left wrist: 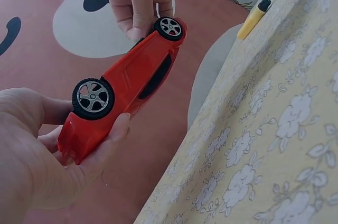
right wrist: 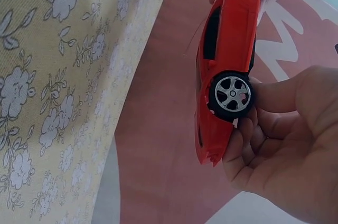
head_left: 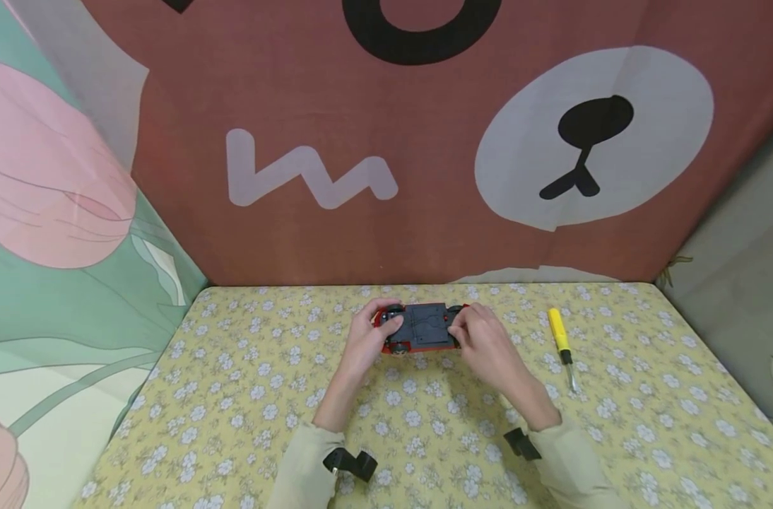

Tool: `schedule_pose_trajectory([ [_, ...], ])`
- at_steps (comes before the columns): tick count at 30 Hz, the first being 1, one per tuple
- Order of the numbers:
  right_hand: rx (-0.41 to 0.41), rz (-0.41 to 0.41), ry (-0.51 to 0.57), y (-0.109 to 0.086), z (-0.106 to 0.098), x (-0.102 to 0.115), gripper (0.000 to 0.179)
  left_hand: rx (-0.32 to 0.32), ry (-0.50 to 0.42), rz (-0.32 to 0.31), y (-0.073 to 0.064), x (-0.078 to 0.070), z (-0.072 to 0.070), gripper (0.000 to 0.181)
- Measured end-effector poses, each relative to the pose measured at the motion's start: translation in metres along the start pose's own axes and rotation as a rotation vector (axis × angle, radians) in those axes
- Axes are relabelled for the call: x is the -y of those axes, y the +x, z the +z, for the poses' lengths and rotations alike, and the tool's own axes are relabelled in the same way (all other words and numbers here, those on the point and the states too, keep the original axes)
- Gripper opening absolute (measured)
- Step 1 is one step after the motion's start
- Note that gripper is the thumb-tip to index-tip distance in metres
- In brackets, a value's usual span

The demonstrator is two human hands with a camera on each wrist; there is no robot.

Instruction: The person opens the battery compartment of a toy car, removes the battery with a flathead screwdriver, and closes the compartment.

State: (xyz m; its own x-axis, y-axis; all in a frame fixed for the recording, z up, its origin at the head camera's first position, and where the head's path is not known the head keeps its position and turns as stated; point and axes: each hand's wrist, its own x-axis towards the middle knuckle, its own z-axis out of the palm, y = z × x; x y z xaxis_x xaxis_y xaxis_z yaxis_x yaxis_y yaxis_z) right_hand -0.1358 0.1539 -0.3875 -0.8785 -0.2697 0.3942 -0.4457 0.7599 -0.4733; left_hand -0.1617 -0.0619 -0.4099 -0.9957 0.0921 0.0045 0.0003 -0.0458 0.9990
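A red toy car (head_left: 429, 326) is held underside up over the table, its dark grey base facing the head camera. My left hand (head_left: 361, 339) grips one end, thumb lying on the base and fingers round the body. At the opposite end, my right hand (head_left: 488, 348) has its thumb and curled fingers against the underside beside a wheel. The right wrist view shows that black wheel (right wrist: 231, 95) with silver spokes right at the thumb tip. In the left wrist view the car's red side (left wrist: 124, 81) and both wheels on it show. Whatever small part lies between the right fingertips is hidden.
A screwdriver (head_left: 559, 338) with a yellow and black handle lies on the table to the right of my right hand. The table wears a yellow floral cloth (head_left: 234, 424). A reddish-brown cloth wall with a cartoon face (head_left: 425, 233) stands directly behind.
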Motion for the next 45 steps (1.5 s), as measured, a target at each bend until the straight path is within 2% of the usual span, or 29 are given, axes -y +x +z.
schedule_pose_trajectory([
  [9, -0.015, 0.021, 0.062, 0.001, -0.003, 0.002, 0.009, -0.009, -0.004, -0.019, 0.000, 0.000, -0.001, 0.033],
  [17, -0.040, 0.052, 0.180, 0.001, -0.006, 0.006, 0.006, -0.011, 0.010, -0.020, 0.000, 0.000, -0.001, 0.034],
  [24, -0.053, 0.076, 0.275, 0.001, 0.000, 0.009, 0.006, -0.003, 0.039, -0.028, -0.001, 0.000, 0.002, 0.033],
  [27, -0.062, 0.122, 0.367, 0.000, 0.002, 0.011, 0.013, -0.004, 0.045, -0.019, -0.001, 0.001, 0.004, 0.033],
  [32, -0.060, 0.238, 0.539, 0.000, 0.001, 0.015, 0.048, 0.002, 0.051, -0.003, -0.001, 0.001, 0.005, 0.031],
  [34, -0.049, 0.278, 0.581, 0.001, 0.001, 0.016, 0.054, 0.003, 0.059, 0.001, -0.002, 0.001, 0.006, 0.031],
  [38, -0.019, 0.326, 0.634, 0.002, -0.001, 0.015, 0.050, 0.008, 0.071, 0.011, -0.002, 0.001, 0.006, 0.034],
  [45, -0.016, 0.350, 0.675, 0.002, -0.002, 0.014, 0.043, 0.028, 0.046, 0.021, -0.002, 0.001, 0.006, 0.036],
])
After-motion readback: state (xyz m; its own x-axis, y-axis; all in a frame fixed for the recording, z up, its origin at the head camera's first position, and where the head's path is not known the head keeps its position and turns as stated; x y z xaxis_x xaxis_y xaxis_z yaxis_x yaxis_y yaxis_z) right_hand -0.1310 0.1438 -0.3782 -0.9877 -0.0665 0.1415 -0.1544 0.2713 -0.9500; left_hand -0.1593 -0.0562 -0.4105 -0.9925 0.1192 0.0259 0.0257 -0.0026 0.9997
